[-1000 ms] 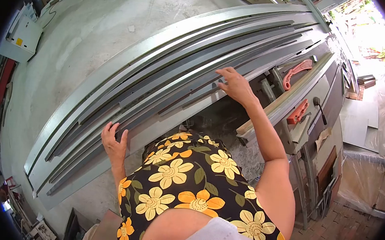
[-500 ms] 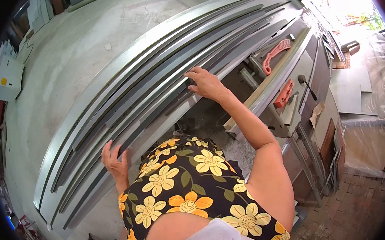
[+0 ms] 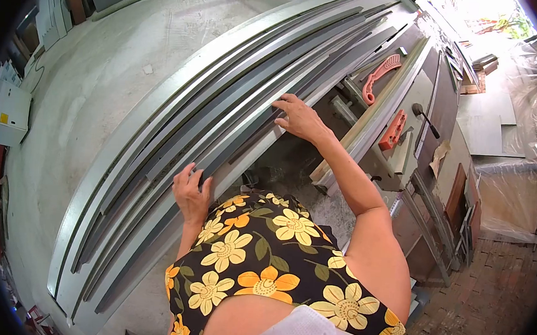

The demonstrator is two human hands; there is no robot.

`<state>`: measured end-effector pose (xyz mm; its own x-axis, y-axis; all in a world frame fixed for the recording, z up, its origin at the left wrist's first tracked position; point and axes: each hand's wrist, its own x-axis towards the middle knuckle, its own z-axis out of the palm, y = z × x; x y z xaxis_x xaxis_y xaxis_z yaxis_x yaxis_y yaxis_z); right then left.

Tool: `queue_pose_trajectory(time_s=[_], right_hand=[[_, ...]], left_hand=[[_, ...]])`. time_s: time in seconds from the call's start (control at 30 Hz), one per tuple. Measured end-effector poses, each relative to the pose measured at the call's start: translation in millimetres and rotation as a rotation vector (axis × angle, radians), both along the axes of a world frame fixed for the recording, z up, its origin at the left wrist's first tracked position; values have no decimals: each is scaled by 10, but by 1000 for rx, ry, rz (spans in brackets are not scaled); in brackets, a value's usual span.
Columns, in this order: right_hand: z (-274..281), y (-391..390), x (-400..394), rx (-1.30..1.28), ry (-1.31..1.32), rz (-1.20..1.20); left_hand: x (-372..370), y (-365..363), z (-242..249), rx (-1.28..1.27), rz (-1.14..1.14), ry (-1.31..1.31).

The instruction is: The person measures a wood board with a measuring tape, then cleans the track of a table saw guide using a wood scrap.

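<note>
Several long, narrow grey metal strips [image 3: 222,111] lie side by side along a pale bench. My left hand [image 3: 191,193] bends over the nearest strip [image 3: 144,246], with its fingers on the far edge and its thumb on the near one. Farther up the same strip, my right hand [image 3: 301,120] spans it in a similar way, fingertips and thumb on opposite edges. My palms hide part of the contact. A pale face of the strip shows just beyond my right hand.
On the right stands machinery with a pink curved handle [image 3: 380,79], a red-orange block [image 3: 394,130] and a black-knobbed lever [image 3: 426,119]. Metal lengths lean below it. A white box [image 3: 8,112] stands at far left. Clear plastic sheeting [image 3: 528,111] hangs at right.
My left hand has slid up and to the right along the strips. My right hand has shifted slightly right. The nearest strip has moved a little, and more of its pale face shows.
</note>
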<state>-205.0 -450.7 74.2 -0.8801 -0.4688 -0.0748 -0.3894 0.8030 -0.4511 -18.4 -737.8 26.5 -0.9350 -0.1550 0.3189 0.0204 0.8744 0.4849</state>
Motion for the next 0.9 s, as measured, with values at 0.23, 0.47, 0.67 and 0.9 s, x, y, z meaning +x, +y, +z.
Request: queue_pose_trajectory(time_s=[0.23, 0.47, 0.67, 0.9], right_hand=[[104, 38, 270, -35, -94, 16], [127, -39, 419, -22, -142, 53], [82, -159, 429, -11, -200, 23], [45, -203, 523, -57, -275, -17]], left_hand=[[-294, 119, 42, -27, -81, 6], [-335, 52, -51, 21, -111, 25], [-410, 46, -46, 12, -56, -10], [-421, 74, -13, 87, -67, -39]])
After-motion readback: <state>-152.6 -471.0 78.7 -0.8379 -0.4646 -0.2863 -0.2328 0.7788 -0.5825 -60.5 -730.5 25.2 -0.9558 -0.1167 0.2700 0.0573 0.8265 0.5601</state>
